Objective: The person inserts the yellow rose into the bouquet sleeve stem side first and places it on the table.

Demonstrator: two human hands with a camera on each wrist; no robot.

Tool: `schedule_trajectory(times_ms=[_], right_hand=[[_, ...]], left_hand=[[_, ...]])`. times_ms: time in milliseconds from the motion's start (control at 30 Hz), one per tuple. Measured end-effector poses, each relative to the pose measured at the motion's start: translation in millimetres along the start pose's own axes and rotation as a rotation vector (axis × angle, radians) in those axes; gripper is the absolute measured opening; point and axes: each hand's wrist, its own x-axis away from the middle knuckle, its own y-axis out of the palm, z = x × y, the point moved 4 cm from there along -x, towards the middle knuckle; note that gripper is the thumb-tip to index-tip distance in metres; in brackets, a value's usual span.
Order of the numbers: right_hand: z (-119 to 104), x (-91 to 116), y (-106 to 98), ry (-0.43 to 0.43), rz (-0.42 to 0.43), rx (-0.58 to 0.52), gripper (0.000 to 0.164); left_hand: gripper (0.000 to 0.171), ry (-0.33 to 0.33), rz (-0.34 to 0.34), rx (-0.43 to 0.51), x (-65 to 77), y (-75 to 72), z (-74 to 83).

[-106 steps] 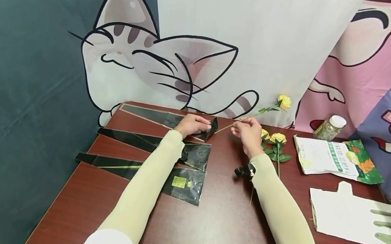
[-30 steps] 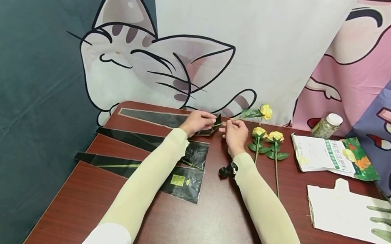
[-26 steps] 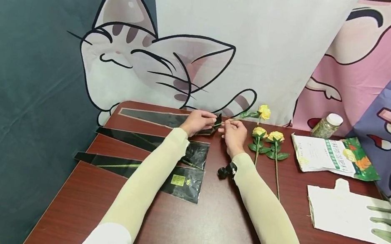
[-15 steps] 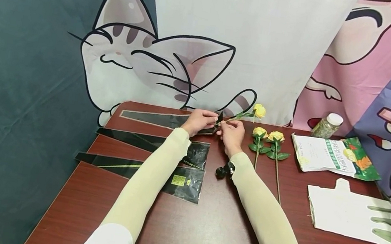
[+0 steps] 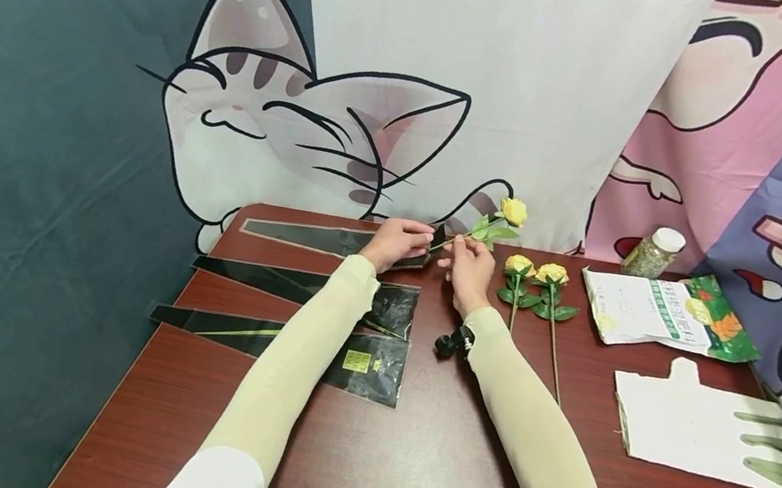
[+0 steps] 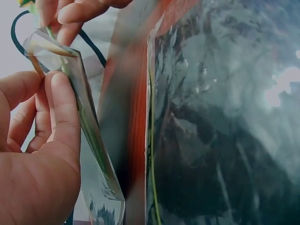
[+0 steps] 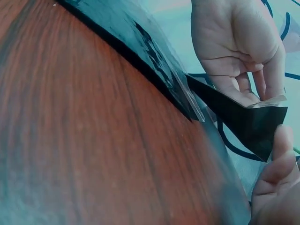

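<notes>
Yellow roses (image 5: 552, 274) lie between hands (image 5: 471, 275) and packet (image 5: 654, 309).

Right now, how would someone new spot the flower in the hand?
Find the brown table, then the right hand near its far edge, pinching a yellow flower. Two other flowers lie flat; this one slants up, its stem running into a dark sleeve.

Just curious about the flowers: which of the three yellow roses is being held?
The raised rose: the right hand pinches its stem, which runs into a dark sleeve. The other two roses lie side by side on the table.
</notes>
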Motion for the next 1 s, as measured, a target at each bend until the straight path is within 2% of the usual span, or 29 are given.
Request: schedule_trajectory(times_ms=[333, 600, 767, 1000], right_hand=[[-1, -1, -10, -0.037, 0.045, -0.021, 0.030], [0, -2, -10, -0.019, 0.068, -0.064, 0.015], [2, -4, -8, 0.012, 0.050, -0.061, 0.012], [2, -2, -3, 0.012, 0.043, -0.044, 0.015]], left_hand=[[0.029, -0.010, -0.003, -0.024, 4.1, -0.2, 3.3], [0.035, -0.026, -0.044, -0.053, 18.8, 4.3, 17.5], [0.034, -0.014, -0.032, -0.047, 11.2, 5.7, 12.6], [0.030, 0.013, -0.018, -0.022, -1.5, 9.0, 4.3]])
